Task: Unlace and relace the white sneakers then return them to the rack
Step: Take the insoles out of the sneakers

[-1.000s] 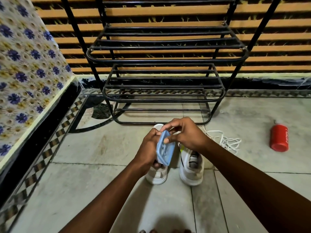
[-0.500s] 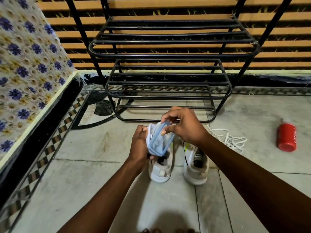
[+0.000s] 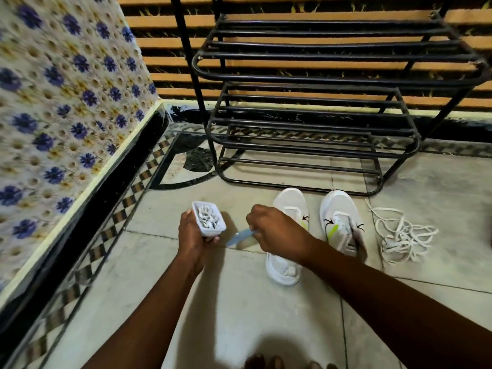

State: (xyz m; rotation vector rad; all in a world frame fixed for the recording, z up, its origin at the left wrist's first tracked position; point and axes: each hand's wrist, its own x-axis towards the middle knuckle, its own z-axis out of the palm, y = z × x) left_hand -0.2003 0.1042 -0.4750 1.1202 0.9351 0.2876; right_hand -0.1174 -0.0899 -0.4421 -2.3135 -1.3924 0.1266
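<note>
left hand (image 3: 193,234) holds an open white box (image 3: 209,218) of laces, right hand (image 3: 275,229) pinches its blue lid (image 3: 239,235) beside the sneakers (image 3: 290,209).

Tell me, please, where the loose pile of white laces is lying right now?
In the head view, the loose white laces lie on the floor tiles at the right, just beside the right-hand white sneaker and in front of the black shoe rack.

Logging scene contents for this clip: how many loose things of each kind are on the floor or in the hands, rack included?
Sneakers: 2
Lace pile: 1
Box: 1, in the left hand
Lid: 1, in the right hand
Rack: 1
Total: 6
</note>
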